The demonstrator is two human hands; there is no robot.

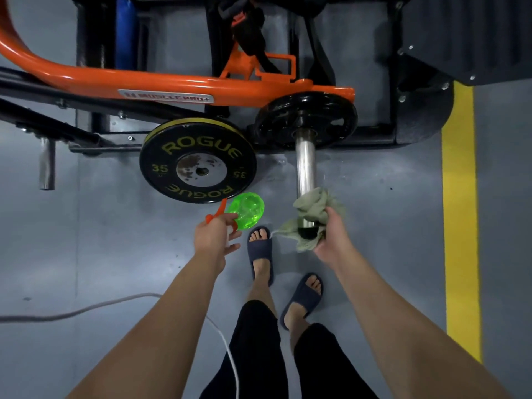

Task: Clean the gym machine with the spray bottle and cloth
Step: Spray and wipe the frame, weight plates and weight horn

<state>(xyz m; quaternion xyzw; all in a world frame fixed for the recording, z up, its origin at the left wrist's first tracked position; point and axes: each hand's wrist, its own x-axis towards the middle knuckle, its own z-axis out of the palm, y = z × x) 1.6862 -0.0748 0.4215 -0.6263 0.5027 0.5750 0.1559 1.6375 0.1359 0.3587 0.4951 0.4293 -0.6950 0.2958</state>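
Observation:
The gym machine has an orange frame [172, 82] and a chrome weight sleeve [305, 165] that juts toward me. My right hand [331, 234] grips a grey-green cloth [312, 207] wrapped around the sleeve's near end. To its left, my left hand [214, 237] holds a green spray bottle [247, 210] by its orange trigger head, bottle end pointing away from me. A small black plate [306, 119] sits on the sleeve against the frame.
A black Rogue 35 plate [198, 162] hangs on the machine left of the sleeve. A short chrome peg [47, 165] sticks out at far left. A white cable [86, 309] runs across the grey floor. A yellow floor stripe [460, 211] lies at right. My sandalled feet [260, 254] stand below the sleeve.

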